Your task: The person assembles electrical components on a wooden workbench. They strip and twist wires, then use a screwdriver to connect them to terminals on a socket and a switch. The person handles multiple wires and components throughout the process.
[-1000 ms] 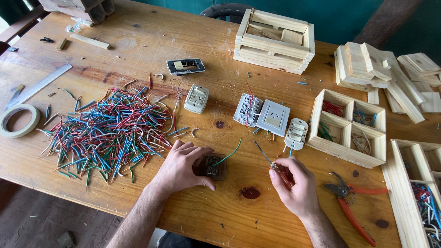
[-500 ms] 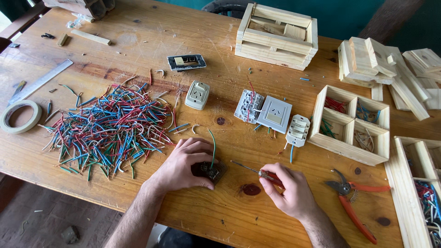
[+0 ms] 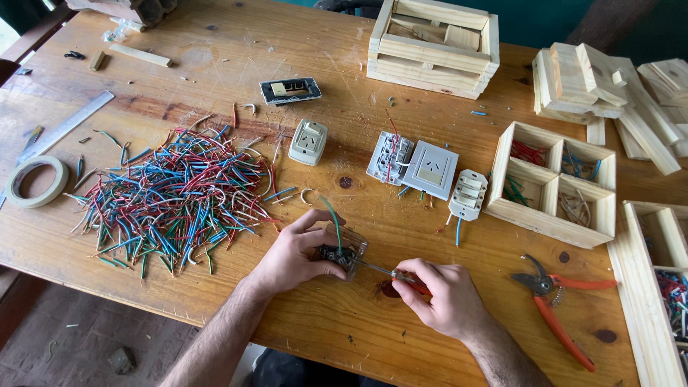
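On the wooden table point(image 3: 215, 43) we see our left hand point(image 3: 294, 254) gripping a small switch module point(image 3: 342, 254) with a green wire point(image 3: 334, 218) still attached while our right hand point(image 3: 441, 297) grasps a screwdriver point(image 3: 390, 274) at it, three more fittings point(image 3: 430, 170) lying unopened beyond.

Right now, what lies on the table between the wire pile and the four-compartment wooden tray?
Head view: between the wire pile and the compartment tray lie a beige socket module, two switch plates and a white switch module.

wires point(image 3: 168, 197) red, blue, green | pliers point(image 3: 566, 308) orange-red handles | tape roll point(image 3: 34, 182) beige
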